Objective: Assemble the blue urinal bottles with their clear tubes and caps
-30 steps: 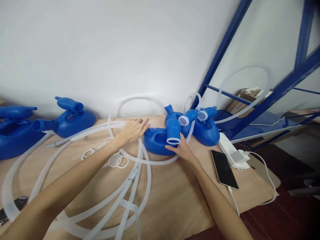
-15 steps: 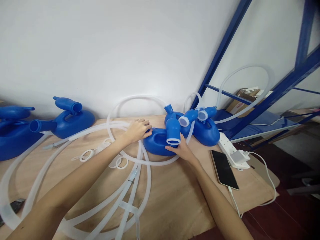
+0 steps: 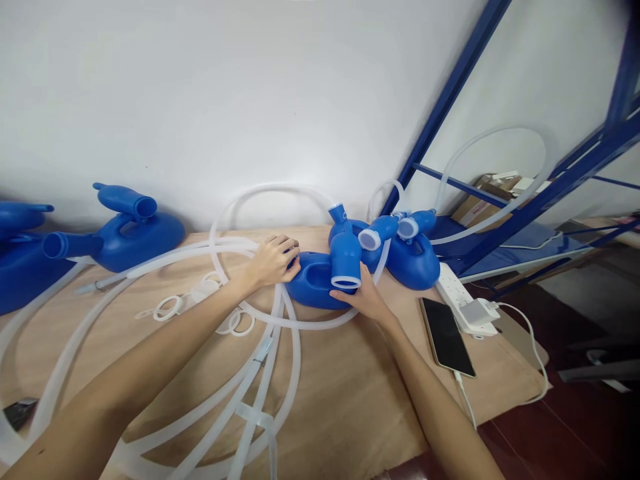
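Observation:
A blue plastic urinal bottle (image 3: pixel 310 275) lies on the wooden table in front of me. My left hand (image 3: pixel 274 261) is closed around its left end, with the fingers curled and partly hiding that part. On the right side, my right hand (image 3: pixel 366 295) grips the bottle, its thumb in front, just below the blue funnel-shaped cup (image 3: pixel 346 257) with a white ring at its mouth. The cup sits on top of the bottle, its opening turned towards me. A clear hose (image 3: pixel 315 326) curves along the table in front of the bottle.
More blue urinal bottles stand at the left (image 3: pixel 137 247) and right (image 3: pixel 414 263). White rings (image 3: pixel 168 308) and coiled clear tubing (image 3: pixel 295 373) lie on the table (image 3: pixel 350 400). A phone (image 3: pixel 447 337) and power strip (image 3: pixel 460 300) are near the right edge, beside a blue metal rack (image 3: pixel 435 113).
My view has shifted slightly, so the bottles at the left appear farther left. Both hands stay on the same bottle, with little visible movement.

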The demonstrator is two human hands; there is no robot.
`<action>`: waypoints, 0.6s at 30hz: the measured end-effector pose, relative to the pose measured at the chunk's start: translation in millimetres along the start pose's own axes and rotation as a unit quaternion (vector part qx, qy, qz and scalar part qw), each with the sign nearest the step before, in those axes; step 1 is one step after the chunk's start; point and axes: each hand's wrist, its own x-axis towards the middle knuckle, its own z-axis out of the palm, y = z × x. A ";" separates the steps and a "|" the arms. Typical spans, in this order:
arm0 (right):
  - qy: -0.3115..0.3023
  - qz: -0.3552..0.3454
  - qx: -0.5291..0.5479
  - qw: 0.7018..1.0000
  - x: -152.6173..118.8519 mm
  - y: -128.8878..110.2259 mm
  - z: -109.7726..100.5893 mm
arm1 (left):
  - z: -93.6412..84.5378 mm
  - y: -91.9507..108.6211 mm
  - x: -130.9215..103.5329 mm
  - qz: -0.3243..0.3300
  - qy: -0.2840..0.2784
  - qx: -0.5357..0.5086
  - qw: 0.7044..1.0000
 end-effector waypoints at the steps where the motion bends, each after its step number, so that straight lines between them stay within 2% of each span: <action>1: 0.000 0.001 0.003 1.000 0.1 0.5 0.4 | 1.2 -0.6 -1.0 0.005 0.007 -0.002 1.000; 11: -0.001 0.022 0.018 1.000 -1.7 0.7 2.3 | -1.6 -9.9 2.7 0.066 -0.011 -0.033 0.997; 18: 0.002 0.031 0.006 0.999 -4.1 4.8 3.8 | -6.1 -2.3 11.4 0.000 -0.053 -0.020 0.998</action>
